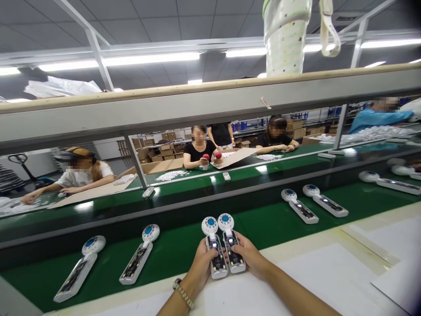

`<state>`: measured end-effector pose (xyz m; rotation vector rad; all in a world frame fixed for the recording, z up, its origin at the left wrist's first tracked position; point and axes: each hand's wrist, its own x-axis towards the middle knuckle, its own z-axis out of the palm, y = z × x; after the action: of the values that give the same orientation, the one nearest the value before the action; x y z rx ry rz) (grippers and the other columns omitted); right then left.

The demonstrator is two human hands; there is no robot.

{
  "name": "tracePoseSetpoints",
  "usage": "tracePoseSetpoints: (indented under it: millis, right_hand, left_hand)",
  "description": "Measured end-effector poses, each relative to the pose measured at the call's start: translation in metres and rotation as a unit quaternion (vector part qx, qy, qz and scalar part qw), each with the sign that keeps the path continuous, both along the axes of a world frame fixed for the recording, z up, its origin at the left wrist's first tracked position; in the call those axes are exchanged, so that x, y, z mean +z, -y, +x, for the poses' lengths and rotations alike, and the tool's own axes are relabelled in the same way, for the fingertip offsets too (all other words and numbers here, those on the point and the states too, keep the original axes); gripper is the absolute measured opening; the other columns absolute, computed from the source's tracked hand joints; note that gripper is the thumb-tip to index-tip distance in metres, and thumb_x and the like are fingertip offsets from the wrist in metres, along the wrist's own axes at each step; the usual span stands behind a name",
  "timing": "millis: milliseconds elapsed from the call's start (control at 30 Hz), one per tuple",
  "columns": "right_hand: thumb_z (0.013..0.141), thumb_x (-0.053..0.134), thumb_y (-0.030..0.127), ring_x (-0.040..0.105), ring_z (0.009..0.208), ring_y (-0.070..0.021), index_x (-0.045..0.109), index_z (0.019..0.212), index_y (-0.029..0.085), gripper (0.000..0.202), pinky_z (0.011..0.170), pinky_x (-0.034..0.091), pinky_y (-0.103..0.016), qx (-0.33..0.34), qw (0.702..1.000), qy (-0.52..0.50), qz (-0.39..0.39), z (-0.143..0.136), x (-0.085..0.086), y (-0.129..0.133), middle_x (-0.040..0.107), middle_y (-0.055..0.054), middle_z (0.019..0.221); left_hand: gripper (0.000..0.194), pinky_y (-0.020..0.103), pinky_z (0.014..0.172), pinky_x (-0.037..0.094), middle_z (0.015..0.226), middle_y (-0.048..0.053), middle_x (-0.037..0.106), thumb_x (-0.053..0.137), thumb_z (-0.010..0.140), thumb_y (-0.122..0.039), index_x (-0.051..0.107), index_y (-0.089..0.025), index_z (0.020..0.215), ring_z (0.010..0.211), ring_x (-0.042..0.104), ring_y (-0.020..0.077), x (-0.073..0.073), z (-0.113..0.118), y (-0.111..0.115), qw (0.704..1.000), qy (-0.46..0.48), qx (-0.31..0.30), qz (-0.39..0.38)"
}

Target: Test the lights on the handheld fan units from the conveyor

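Two white handheld devices with round heads and bare circuit boards are held side by side over the near edge of the green belt. My left hand (203,260) is wrapped round the left device (217,259), its thumb on the board. Round the right device (236,256) closes my right hand (250,254), thumb also on the board. Each head has a blue centre ringed by dark spots, and a small light glows on each board. The two heads nearly touch. A watch (182,293) sits on my left wrist.
More such devices lie on the green belt (259,224): two at left (140,254), several at right (301,206). White sheets (315,281) cover the near table. Beyond a rail, co-workers (199,149) sit at another belt with small white parts. A shelf (197,98) crosses overhead.
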<state>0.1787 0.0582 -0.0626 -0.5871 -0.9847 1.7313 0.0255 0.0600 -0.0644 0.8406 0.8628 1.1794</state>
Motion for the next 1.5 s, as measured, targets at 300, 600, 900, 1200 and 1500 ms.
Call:
tracePoseSetpoints:
  millis: [300, 600, 900, 1200, 1500]
  right_hand:
    - [0.062, 0.062, 0.015, 0.062, 0.08, -0.02, 0.05, 0.104, 0.019, 0.044, 0.073, 0.047, -0.033, 0.002, 1.0, 0.001, 0.009, 0.0009, 0.0015, 0.0002, 0.065, -0.003, 0.087]
    - [0.061, 0.064, 0.017, 0.061, 0.081, -0.0208, 0.05, 0.105, 0.019, 0.045, 0.075, 0.046, -0.034, -0.002, 1.0, 0.003, 0.015, 0.0007, 0.0018, 0.0018, 0.064, -0.003, 0.088]
    - [0.061, 0.066, 0.02, 0.061, 0.077, -0.0202, 0.051, 0.104, 0.019, 0.046, 0.072, 0.047, -0.034, 0.0, 1.0, 0.005, 0.015, 0.0005, -0.0013, -0.0005, 0.063, -0.003, 0.086]
    - [0.062, 0.065, 0.017, 0.062, 0.079, -0.0196, 0.05, 0.103, 0.019, 0.044, 0.074, 0.047, -0.032, 0.002, 1.0, -0.006, 0.013, -0.0004, 0.001, -0.0001, 0.064, -0.003, 0.087]
    - [0.061, 0.066, 0.018, 0.061, 0.079, -0.02, 0.05, 0.104, 0.019, 0.045, 0.073, 0.047, -0.033, -0.003, 1.0, -0.007, 0.021, -0.0005, 0.0017, 0.0012, 0.063, -0.002, 0.087]
  left_hand:
    - [0.052, 0.036, 0.068, 0.049, 0.083, 0.007, 0.062, 0.063, 0.051, -0.009, 0.043, -0.016, 0.099, 0.073, 0.063, 0.0225, -0.0058, -0.0026, -0.0029, 1.0, 0.001, -0.005, -0.002]
    - [0.051, 0.035, 0.071, 0.049, 0.084, 0.006, 0.062, 0.062, 0.052, -0.008, 0.044, -0.016, 0.099, 0.081, 0.062, 0.0243, -0.0087, -0.0024, -0.0048, 1.0, 0.002, 0.002, 0.006]
    - [0.052, 0.036, 0.072, 0.049, 0.086, 0.008, 0.062, 0.063, 0.052, -0.008, 0.043, -0.016, 0.099, 0.083, 0.062, 0.0251, -0.0084, -0.0029, -0.0039, 1.0, 0.006, -0.005, 0.011]
    - [0.055, 0.035, 0.073, 0.048, 0.088, 0.006, 0.061, 0.063, 0.05, -0.007, 0.044, -0.017, 0.1, 0.08, 0.062, 0.0233, -0.0094, -0.003, -0.0046, 1.0, 0.018, -0.001, 0.004]
    - [0.051, 0.034, 0.074, 0.047, 0.085, 0.006, 0.061, 0.061, 0.052, -0.008, 0.044, -0.017, 0.099, 0.084, 0.061, 0.0229, -0.0044, -0.0017, -0.0011, 1.0, 0.01, -0.002, 0.014]
